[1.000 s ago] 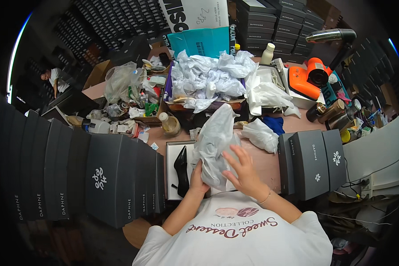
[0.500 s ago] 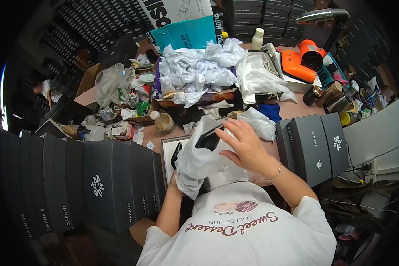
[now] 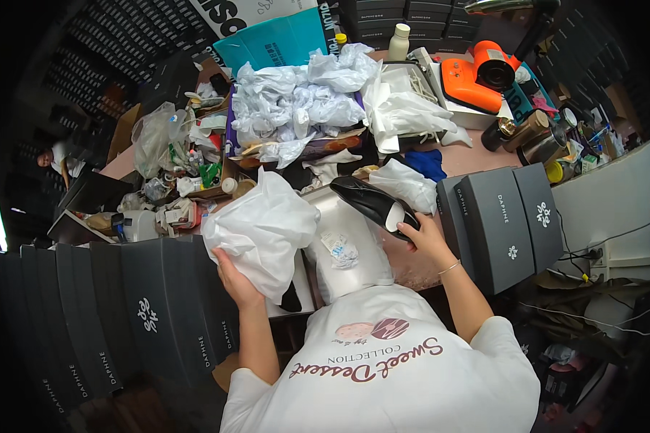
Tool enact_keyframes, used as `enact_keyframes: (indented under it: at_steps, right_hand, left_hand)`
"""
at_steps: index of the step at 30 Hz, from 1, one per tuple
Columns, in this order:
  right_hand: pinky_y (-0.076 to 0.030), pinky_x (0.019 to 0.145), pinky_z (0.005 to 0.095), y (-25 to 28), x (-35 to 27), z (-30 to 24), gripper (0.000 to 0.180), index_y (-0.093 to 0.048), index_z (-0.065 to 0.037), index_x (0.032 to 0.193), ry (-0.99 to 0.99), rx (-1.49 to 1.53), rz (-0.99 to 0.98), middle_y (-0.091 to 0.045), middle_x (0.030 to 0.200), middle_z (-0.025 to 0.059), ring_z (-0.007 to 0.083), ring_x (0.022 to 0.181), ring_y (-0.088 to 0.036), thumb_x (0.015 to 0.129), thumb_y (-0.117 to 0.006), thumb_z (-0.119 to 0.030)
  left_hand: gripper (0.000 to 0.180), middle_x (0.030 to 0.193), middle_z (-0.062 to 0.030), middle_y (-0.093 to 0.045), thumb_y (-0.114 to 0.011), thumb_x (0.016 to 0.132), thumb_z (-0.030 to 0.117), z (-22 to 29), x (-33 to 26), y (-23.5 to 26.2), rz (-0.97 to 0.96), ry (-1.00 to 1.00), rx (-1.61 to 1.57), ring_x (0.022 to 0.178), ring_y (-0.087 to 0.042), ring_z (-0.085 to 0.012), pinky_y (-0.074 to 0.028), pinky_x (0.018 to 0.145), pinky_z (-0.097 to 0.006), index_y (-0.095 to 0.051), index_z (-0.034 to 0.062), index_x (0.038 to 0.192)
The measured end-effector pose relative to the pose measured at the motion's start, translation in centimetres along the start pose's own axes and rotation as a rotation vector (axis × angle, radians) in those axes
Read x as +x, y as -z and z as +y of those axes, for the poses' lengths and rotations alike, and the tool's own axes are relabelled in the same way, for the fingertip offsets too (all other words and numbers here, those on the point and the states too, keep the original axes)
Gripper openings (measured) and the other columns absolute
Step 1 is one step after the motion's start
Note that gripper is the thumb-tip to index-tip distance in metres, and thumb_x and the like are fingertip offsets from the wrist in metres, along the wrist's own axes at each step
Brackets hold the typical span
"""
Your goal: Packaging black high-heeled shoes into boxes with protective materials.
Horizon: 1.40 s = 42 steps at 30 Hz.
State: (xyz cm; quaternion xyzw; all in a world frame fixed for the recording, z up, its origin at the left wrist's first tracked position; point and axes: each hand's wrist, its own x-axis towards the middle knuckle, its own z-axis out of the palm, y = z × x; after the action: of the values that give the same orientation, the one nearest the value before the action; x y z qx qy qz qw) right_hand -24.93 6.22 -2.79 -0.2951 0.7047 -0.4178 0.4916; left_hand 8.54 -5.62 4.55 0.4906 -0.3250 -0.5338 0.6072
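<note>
A black pointed shoe (image 3: 368, 200) hangs tilted over the bench, toe toward the far left. My right hand (image 3: 430, 245) is closed on its heel end, and the pale lining shows. My left hand (image 3: 238, 281) grips a loose, crumpled white tissue wrapping (image 3: 263, 227) from below, held up on the left. Between my hands lies clear plastic packaging (image 3: 350, 270) with a small printed sachet (image 3: 341, 250) on it. Partly under the wrapping sits an open shoe box (image 3: 305, 289); a black item in it is mostly hidden.
Dark shoe boxes stand in rows at left (image 3: 162, 303) and right (image 3: 495, 224). Behind are a carton of crumpled white tissue (image 3: 296, 108), an orange device (image 3: 477, 83), metal canisters (image 3: 542, 141) and a box of clutter (image 3: 195, 159). A person (image 3: 63, 160) is at far left.
The shoe has come out of the white wrapping. My right hand now holds it toward the right, while my left hand has moved left with the wrapping.
</note>
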Motion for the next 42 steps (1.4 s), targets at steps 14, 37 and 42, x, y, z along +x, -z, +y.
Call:
enact_keyframes:
  at_steps: [14,37,42]
  right_hand:
    - [-0.038,0.044,0.0193,7.9,-5.1,-6.7,0.042,-0.061,0.0,0.109,0.059,-0.201,-0.236,-0.056,0.072,-0.0022,0.003,0.053,-0.046,0.075,-0.077,-0.021]
    - [-0.046,0.061,0.041,5.1,-2.9,-8.1,0.009,-0.055,-0.003,0.076,0.57,-0.937,0.357,-0.056,0.079,0.0133,0.0319,0.07,-0.056,0.074,-0.063,-0.005]
    - [-0.043,0.072,0.041,5.2,1.6,-2.4,0.012,-0.055,-0.005,0.077,0.844,-1.162,0.344,-0.057,0.085,0.0092,0.0286,0.083,-0.056,0.071,-0.065,-0.005]
  left_hand:
    - [0.039,0.108,-0.0161,-0.065,-0.06,0.092,0.03,-6.4,-2.8,-3.8,-0.953,0.06,0.671,0.105,-0.061,-0.024,-0.046,0.092,-0.033,-0.063,-0.0046,0.11]
    - [0.07,0.108,-0.0182,-0.062,-0.045,0.092,0.056,-3.3,-0.4,4.3,-0.194,0.699,-0.561,0.092,-0.065,-0.027,-0.057,0.079,-0.04,-0.051,-0.0084,0.12]
    - [0.081,0.11,-0.0182,-0.062,-0.038,0.089,0.067,-5.1,-1.8,1.9,-0.25,0.767,-0.546,0.095,-0.064,-0.0285,-0.056,0.083,-0.042,-0.051,-0.0051,0.123]
